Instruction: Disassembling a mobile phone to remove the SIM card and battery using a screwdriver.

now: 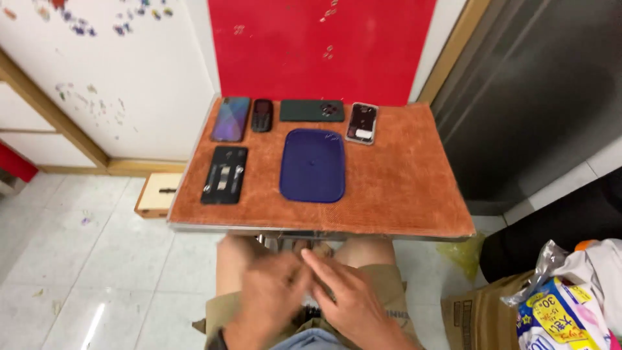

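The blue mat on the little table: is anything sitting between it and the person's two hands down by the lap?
Nothing lies on the cloth between them. The blue mat has bare orange cloth in front of it. Both the left hand and right hand sit below the table's front edge.

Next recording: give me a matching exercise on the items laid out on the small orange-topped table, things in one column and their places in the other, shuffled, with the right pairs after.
Things
1. blue mat
2. small keypad phone
3. black tool kit
4. dark green phone case

Places
A. front left of the orange table top, nearest the person
B. back row, directly behind the blue mat
C. middle of the table top
D. back row, between the blue-purple phone and the dark green phone case

Pairs: 1-C, 2-D, 3-A, 4-B
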